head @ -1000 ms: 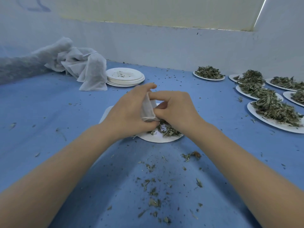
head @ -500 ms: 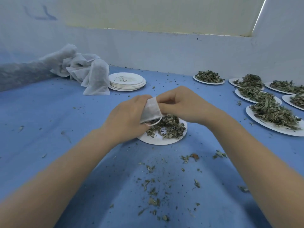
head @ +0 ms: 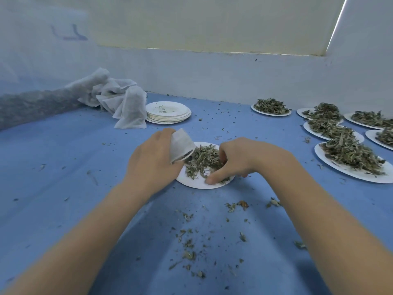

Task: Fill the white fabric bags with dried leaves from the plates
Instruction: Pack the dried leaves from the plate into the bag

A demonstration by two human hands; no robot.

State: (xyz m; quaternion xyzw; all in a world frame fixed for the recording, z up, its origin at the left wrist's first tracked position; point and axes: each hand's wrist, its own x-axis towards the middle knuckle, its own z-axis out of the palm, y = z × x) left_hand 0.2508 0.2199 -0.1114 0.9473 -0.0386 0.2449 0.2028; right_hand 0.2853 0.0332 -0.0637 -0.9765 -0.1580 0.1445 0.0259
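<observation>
Left hand [head: 156,158] grips white fabric bag [head: 181,145] at left rim of plate [head: 200,184] mid-table, right hand [head: 240,159] curled into dried leaves [head: 202,159]; narrow bag mouth likely spills more leaves onto the table [head: 63,167].

left hand [head: 153,158]: bare, no glove, ring or watch | right hand [head: 244,158]: bare, no glove, ring or watch | forearms: bare as far as the frame's lower edge

You see soft, even, bluish light, a bright strip of glare far beyond your right hand [head: 244,158], faint shadow beneath your forearms, wide-angle bending at the edges, hazy blur far left of your left hand [head: 153,158].
</observation>
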